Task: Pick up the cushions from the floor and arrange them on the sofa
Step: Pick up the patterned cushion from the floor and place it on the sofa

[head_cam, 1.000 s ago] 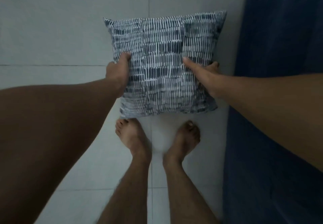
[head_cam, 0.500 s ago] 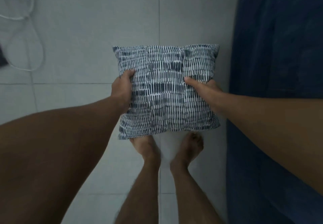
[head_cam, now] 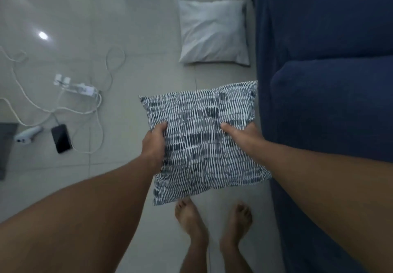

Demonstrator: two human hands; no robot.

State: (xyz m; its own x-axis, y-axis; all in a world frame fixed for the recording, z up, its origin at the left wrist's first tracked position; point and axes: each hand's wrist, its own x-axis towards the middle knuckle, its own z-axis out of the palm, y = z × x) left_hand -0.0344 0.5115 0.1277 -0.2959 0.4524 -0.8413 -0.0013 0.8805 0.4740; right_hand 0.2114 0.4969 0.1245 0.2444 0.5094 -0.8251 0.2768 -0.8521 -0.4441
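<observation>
A square cushion with a dark blue and white dash pattern (head_cam: 202,136) hangs in the air above my bare feet, held by both hands. My left hand (head_cam: 154,143) grips its left edge, thumb on top. My right hand (head_cam: 242,134) grips its right edge, next to the dark blue sofa (head_cam: 331,102), which fills the right side of the view. A plain white cushion (head_cam: 212,32) lies flat on the tiled floor further ahead, beside the sofa's front.
On the floor to the left lie a white power strip (head_cam: 78,86) with looping white cables, a black phone (head_cam: 61,138) and a small white device (head_cam: 27,136). A dark object (head_cam: 5,145) sits at the left edge.
The patterned cushion has come up higher off the floor and nearer to me. The view has tilted up, so the white cushion, power strip and phone now show.
</observation>
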